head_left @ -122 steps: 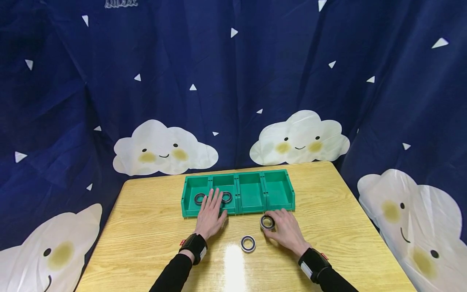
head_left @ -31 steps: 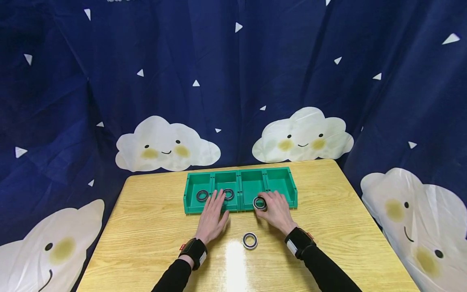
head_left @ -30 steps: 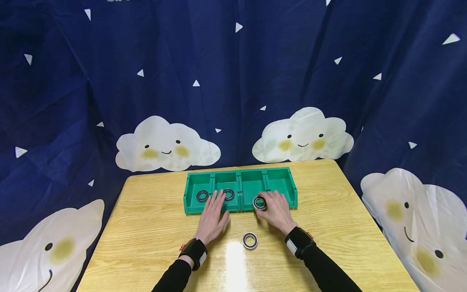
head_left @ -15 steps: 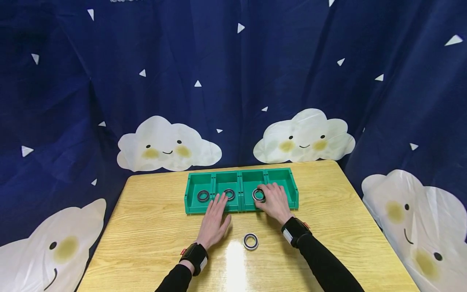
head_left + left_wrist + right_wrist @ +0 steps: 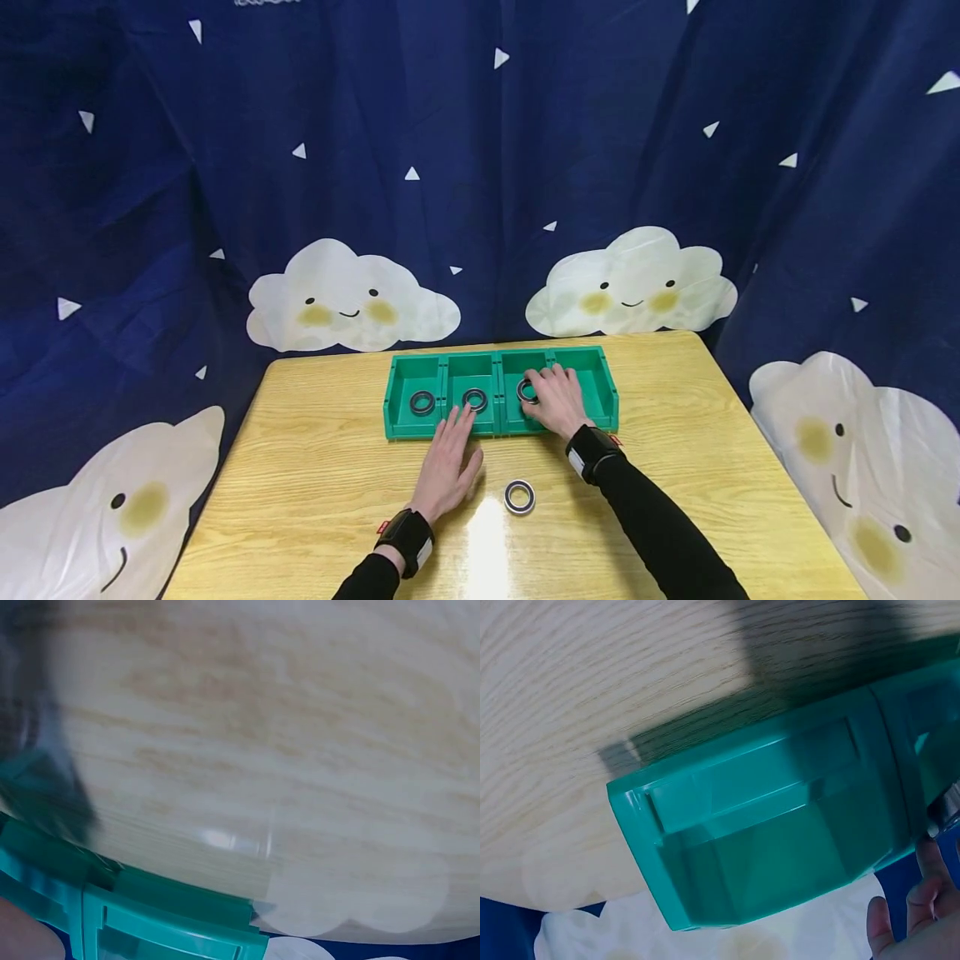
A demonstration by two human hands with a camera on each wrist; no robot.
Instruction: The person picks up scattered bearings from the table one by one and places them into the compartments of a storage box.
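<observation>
In the head view, my right hand (image 5: 558,402) reaches into the third compartment of the green bin row (image 5: 588,387). It pinches a ball bearing (image 5: 521,389) with dark seals, partly covered by the fingers. The right wrist view shows the metal edge of that bearing (image 5: 946,808) by the fingers (image 5: 934,862). My left hand (image 5: 445,471) lies flat with fingers extended, their tips over the second compartment's front edge, close to a bearing (image 5: 466,398) inside it. Another bearing (image 5: 413,403) lies in the leftmost compartment.
A further bearing (image 5: 508,497) lies flat on the wooden table (image 5: 315,475), between the forearms. Behind the table's far edge hangs a dark blue curtain (image 5: 360,208) printed with clouds. In the left wrist view, part of the green bin row (image 5: 165,911) shows at the bottom.
My right hand has lifted its bearing from the table in front of the bins into the third compartment. My left hand has drawn back slightly towards me.
</observation>
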